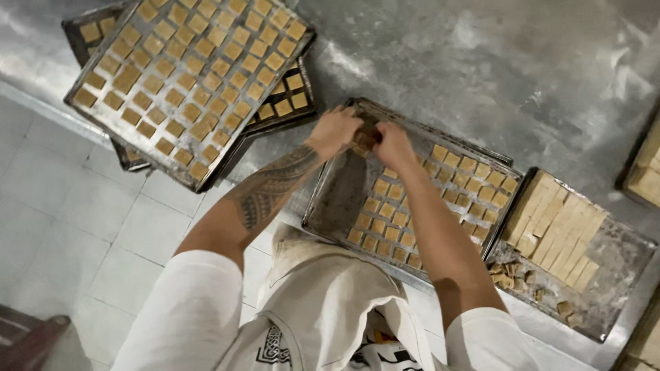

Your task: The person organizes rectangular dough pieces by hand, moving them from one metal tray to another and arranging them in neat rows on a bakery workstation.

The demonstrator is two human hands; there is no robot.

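We hold a small stack of tan dough squares between our left hand and right hand, both closed tight around it from either side, fingers pressed together over the far end of a metal baking tray. Just below and right of the grip, rows of cut squares lie on that tray; the strip directly beneath our left hand is bare metal. Farther right sits a tray of uncut dough strips. Well off to the left, a filled tray rests stacked on others.
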